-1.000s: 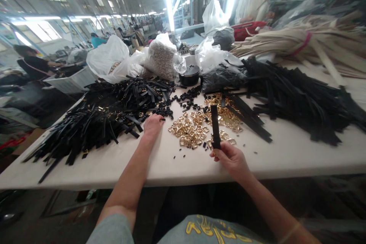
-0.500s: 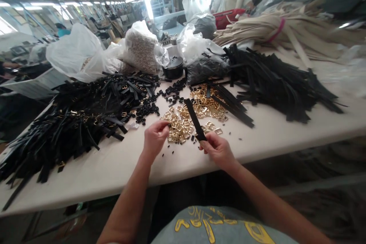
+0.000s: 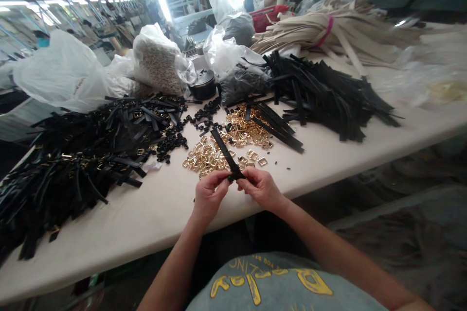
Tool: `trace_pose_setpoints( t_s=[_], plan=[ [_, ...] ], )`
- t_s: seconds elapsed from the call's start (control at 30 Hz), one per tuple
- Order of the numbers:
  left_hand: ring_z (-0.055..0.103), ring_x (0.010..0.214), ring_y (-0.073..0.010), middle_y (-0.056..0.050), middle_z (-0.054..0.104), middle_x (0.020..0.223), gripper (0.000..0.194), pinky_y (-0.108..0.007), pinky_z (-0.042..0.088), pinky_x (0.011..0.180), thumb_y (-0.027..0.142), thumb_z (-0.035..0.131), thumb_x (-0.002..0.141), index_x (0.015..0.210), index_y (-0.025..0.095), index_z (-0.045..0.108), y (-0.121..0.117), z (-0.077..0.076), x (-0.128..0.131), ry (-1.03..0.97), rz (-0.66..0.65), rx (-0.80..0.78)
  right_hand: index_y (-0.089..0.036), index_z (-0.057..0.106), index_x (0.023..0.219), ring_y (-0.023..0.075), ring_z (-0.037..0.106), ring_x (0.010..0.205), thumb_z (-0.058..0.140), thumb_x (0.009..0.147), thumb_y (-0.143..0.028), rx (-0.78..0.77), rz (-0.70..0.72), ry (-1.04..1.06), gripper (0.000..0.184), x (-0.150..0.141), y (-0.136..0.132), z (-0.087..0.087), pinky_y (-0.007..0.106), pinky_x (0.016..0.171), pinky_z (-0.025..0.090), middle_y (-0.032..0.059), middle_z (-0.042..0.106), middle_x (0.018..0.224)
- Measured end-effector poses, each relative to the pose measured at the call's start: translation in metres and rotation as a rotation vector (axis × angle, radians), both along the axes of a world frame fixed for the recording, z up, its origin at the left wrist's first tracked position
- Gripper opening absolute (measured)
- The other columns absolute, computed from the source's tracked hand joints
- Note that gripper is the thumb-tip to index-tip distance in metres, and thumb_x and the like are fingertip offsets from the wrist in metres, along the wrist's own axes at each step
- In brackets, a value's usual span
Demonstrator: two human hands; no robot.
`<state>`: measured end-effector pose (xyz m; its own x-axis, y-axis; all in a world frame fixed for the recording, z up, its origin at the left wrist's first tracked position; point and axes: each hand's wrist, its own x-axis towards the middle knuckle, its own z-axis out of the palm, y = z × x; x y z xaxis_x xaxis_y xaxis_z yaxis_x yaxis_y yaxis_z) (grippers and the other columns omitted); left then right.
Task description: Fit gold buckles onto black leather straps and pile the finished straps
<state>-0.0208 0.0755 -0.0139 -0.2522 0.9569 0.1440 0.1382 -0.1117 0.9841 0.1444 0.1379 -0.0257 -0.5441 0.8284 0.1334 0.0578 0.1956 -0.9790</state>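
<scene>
Near the front edge of the worktop [image 3: 310, 160], I have both sets of fingers close together at the lower end of a black strap [image 3: 223, 149]. My right fingers [image 3: 251, 178] are closed in a pinch on that end, and the strap slants up and away to the left, its far end over the gold buckles [image 3: 206, 155]. My left fingers [image 3: 218, 180] are also pinched nearly shut, with a small black piece [image 3: 230, 179] between the tips, right beside the strap; from my view I cannot tell whether the two touch. Just beyond the fingers lie the gold buckles, loosely scattered, and a denser gold pile [image 3: 248, 129] sits behind them, slightly to the right. Farther off to the left of the fingers are small black loops [image 3: 171, 142], next to a broad heap of black straps with gold fittings [image 3: 105, 141] that spreads toward the worktop's left side. Beyond and to the right of the fingers I see a thick stack of black strips [image 3: 324, 95], with a beige bundle [image 3: 302, 33] behind it. Straight past the loops stands a round black container [image 3: 202, 86], between a bag of pale pieces [image 3: 155, 60] and a bag of dark pieces [image 3: 242, 82].
</scene>
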Motion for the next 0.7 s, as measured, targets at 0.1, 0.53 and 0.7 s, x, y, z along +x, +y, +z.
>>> trace_pose_setpoints(
  t_s=[0.1,0.53,0.7],
  plan=[
    [0.067,0.075,-0.0147,-0.005,0.074,0.085,0.015,-0.026,0.054,0.071,0.026,0.067,0.083,0.092,0.018,0.076,-0.002,0.001,0.002,0.007,0.012,0.038,-0.019,0.061,0.079,0.0101,0.055,0.054,0.060,0.089,-0.036,-0.015,0.012,0.012,0.020,0.000,0.000,-0.003,0.022,0.053,0.044,-0.0003,0.065,0.067],
    [0.067,0.071,-0.0135,-0.004,0.073,0.083,0.014,-0.023,0.055,0.068,0.019,0.068,0.079,0.091,0.019,0.075,-0.003,0.002,-0.005,0.270,0.022,0.102,-0.020,0.058,0.073,0.0109,0.054,0.059,0.059,0.089,-0.028,0.224,0.030,-0.137,0.018,0.002,-0.002,-0.005,0.023,0.058,0.039,-0.0014,0.063,0.066],
    [0.071,0.073,-0.0153,-0.004,0.075,0.081,0.013,-0.024,0.057,0.071,0.024,0.071,0.075,0.086,0.018,0.073,-0.001,-0.008,-0.001,0.048,0.081,0.009,-0.020,0.061,0.075,0.0129,0.056,0.065,0.059,0.091,-0.029,0.293,-0.029,-0.174,0.019,-0.001,0.000,-0.003,0.025,0.062,0.041,0.0001,0.063,0.070]
  ],
)
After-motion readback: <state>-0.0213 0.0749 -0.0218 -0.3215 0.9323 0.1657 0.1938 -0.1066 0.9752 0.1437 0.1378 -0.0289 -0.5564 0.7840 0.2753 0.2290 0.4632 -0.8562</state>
